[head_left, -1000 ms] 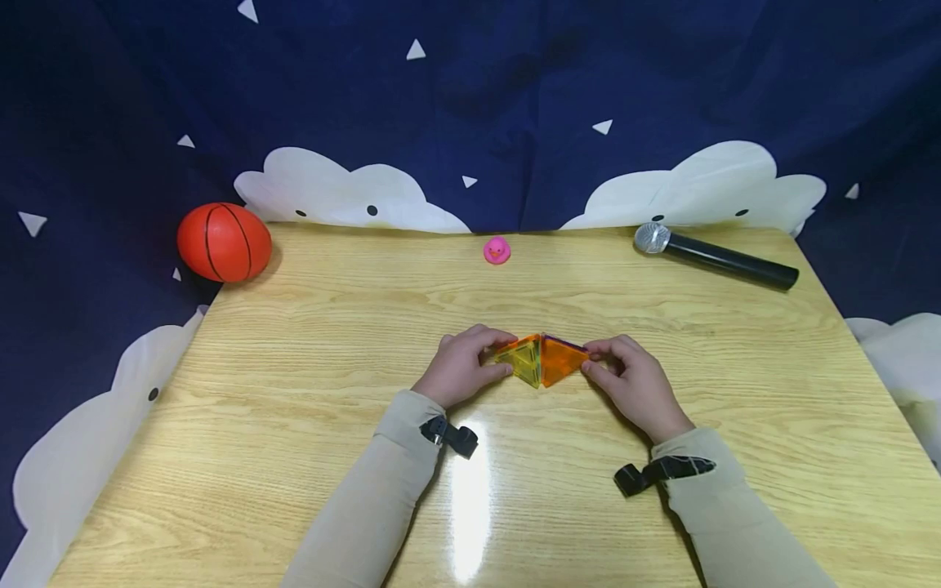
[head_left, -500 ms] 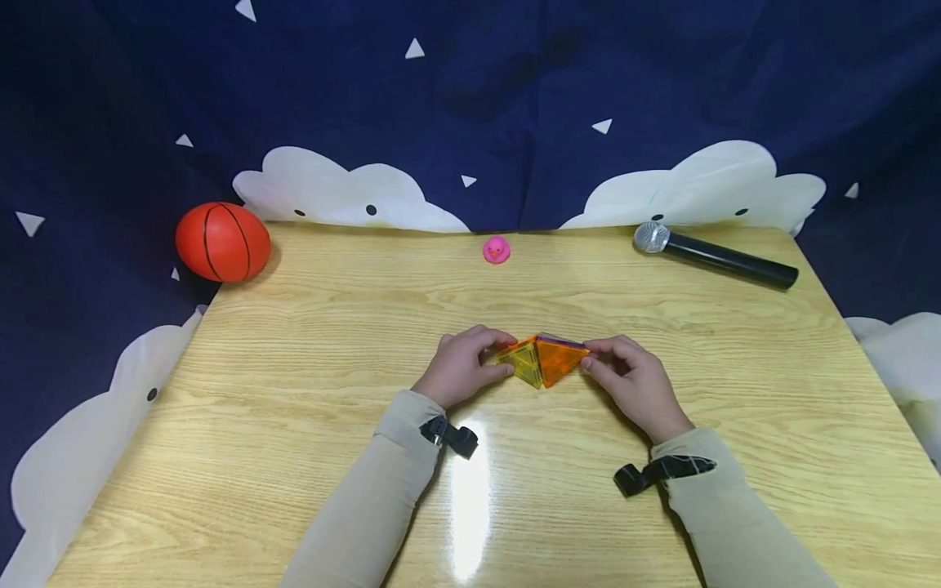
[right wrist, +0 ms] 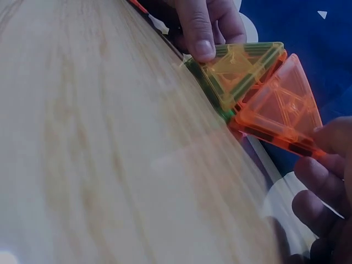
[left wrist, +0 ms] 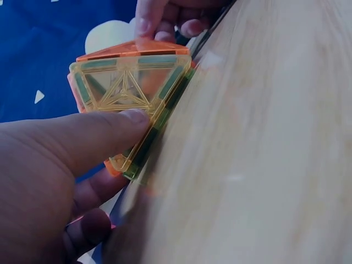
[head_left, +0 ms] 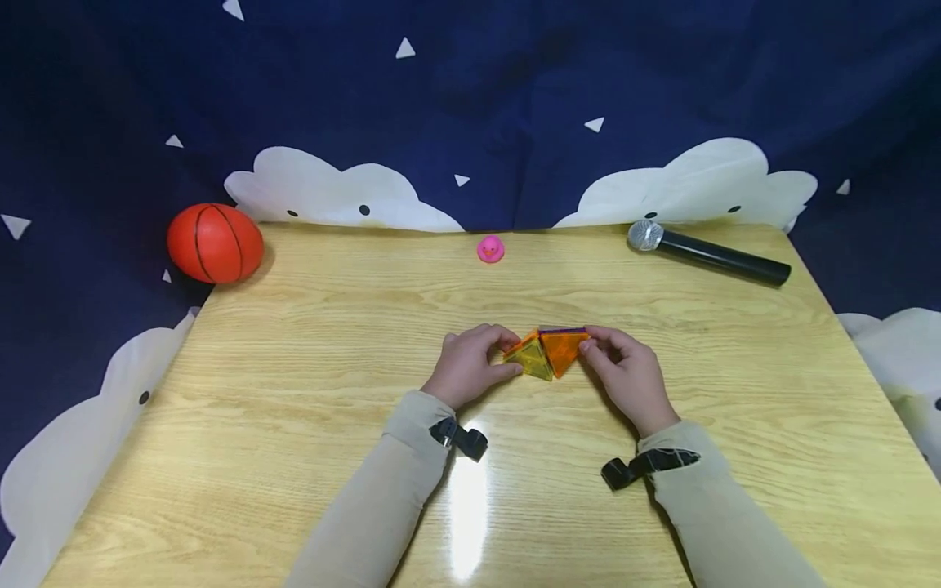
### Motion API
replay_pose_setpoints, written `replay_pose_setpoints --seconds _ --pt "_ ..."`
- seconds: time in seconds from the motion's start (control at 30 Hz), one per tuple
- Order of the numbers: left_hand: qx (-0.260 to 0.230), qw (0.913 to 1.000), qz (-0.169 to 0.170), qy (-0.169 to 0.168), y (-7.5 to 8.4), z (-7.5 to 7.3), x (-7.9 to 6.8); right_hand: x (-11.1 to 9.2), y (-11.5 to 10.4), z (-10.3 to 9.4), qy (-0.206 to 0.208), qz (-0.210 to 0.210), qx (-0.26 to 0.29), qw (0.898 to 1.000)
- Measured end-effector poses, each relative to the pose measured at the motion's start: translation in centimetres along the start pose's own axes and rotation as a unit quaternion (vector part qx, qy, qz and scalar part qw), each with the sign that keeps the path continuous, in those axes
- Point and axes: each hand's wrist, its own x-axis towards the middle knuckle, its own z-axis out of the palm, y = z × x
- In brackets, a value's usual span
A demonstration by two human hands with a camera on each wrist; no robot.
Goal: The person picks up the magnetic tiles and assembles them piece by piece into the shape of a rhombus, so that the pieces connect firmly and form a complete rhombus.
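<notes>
Translucent triangular magnetic tiles stand joined at the middle of the table. My left hand pinches the left group, a yellow magnetic tile in front with orange behind it, between thumb and fingers. My right hand pinches the outer corner of an orange magnetic tile, which has a purple edge along its top in the head view. Both groups touch along a slanted seam and lean together. In the left wrist view, green shows along the bottom edge near the tabletop. The undersides are hidden.
On the wooden table, a pink rubber duck sits at the back middle. A black microphone lies at the back right. A red ball with black lines rests at the back left corner. A dark blue cloud-print cloth hangs behind.
The orange tile has swung so its top edge lies nearly level. My left hand has shifted slightly right, the right hand slightly up and left. The head view has shifted a little.
</notes>
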Motion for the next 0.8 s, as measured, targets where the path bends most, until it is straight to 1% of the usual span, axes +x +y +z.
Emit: replay_pose_setpoints --seconds 0.13,0.33,0.57,0.73,0.8 --pt "-0.006 1.0000 -0.002 0.008 0.0 0.0 -0.1 0.2 -0.2 0.2 -0.008 0.005 0.005 1.000" --pt "-0.012 0.9999 -0.008 0.003 -0.2 -0.1 -0.3 0.2 -0.2 0.4 -0.017 0.010 0.007 1.000" --pt "-0.011 0.9999 -0.008 0.001 -0.2 -0.1 -0.2 0.2 -0.2 0.2 -0.012 0.009 0.014 1.000" --pt "-0.020 0.9998 -0.005 0.000 -0.3 0.4 -0.4 -0.1 0.4 0.0 -0.003 0.000 0.026 1.000" --pt "-0.024 0.9997 -0.005 -0.004 -0.4 0.7 -0.7 -0.4 0.8 -0.2 -0.006 -0.006 0.018 1.000"
